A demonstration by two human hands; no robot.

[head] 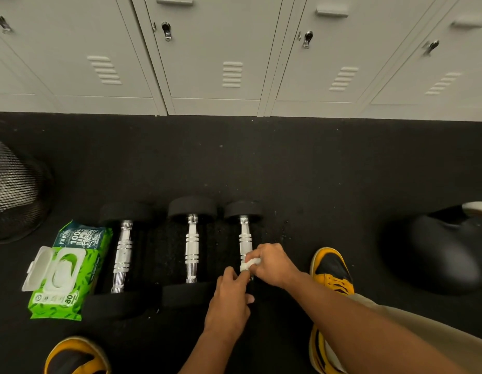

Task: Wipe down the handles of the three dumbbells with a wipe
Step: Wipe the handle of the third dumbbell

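Grey lockers [215,49] line the far wall, w/ black rubber floor [288,163] below them. A black mesh bin [16,190] sits at far left, a dark rounded object [434,252] at right; can't tell what it is.

Three dumbbells lie side by side on the floor, long axes parallel, each running from near the person out toward the lockers. Left dumbbell [123,255] is the biggest, middle dumbbell [192,249] next, right dumbbell [245,238] smallest. Chrome handles, black ends.

Green wipes pack [70,268] lies just beside the left dumbbell, lid flipped open to the left.

Yellow/black shoes: one [332,268] right of the dumbbells, another [75,357] at bottom left.

Right hand [272,261] is curled round a white wipe [249,263], pressing it on the near part of the right dumbbell's handle. Left hand [231,300] rests over that dumbbell's near end, fingers bent toward the handle's base; whether it really grips can't be told, as the hand hides the contact.
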